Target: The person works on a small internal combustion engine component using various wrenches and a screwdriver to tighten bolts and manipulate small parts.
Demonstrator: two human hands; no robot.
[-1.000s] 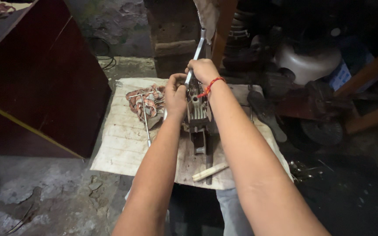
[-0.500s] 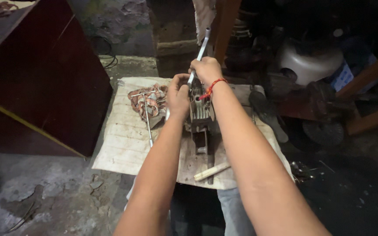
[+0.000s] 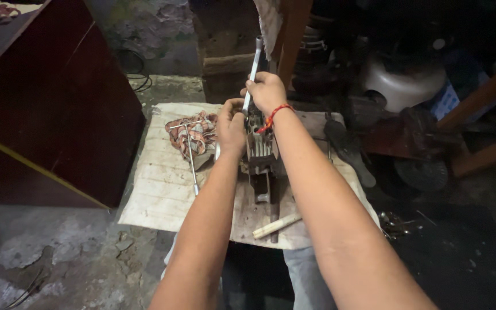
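Engine block (image 3: 261, 150), grey finned metal, sits near the centre of the low table (image 3: 156, 195), a worn board covered with pale lined sheeting, and everything else is placed from it. At 9 o'clock and well apart, a dark red cabinet (image 3: 58, 115) fills the frame's edge. At 3 o'clock, off the board, a white rounded housing (image 3: 403, 86) and dark clutter sit in shadow, hard to make out. A dark flat piece (image 3: 348, 152) lies at 3 o'clock on the table edge. At 9 o'clock, just beside the block, a patterned rag (image 3: 196, 135) is bunched up, with a slim T-handle wrench (image 3: 189, 155) lying across it. At 6 o'clock a pale short stick (image 3: 275, 226) rests near the front edge. Left hand (image 3: 231, 129) is wrapped against the block's left side, fingers closed on it, bracing. Right hand (image 3: 266, 92), with a red thread at the wrist, is fisted around a long steel tool shaft (image 3: 252, 69) that rises toward 12 o'clock from the top of the block; the working tip is hidden behind the hands. Risks, as judged: the shaft could slip off its seat under side load, the block could rock on the uneven sheeting, and the left knuckles sit close to where the tool would skid.
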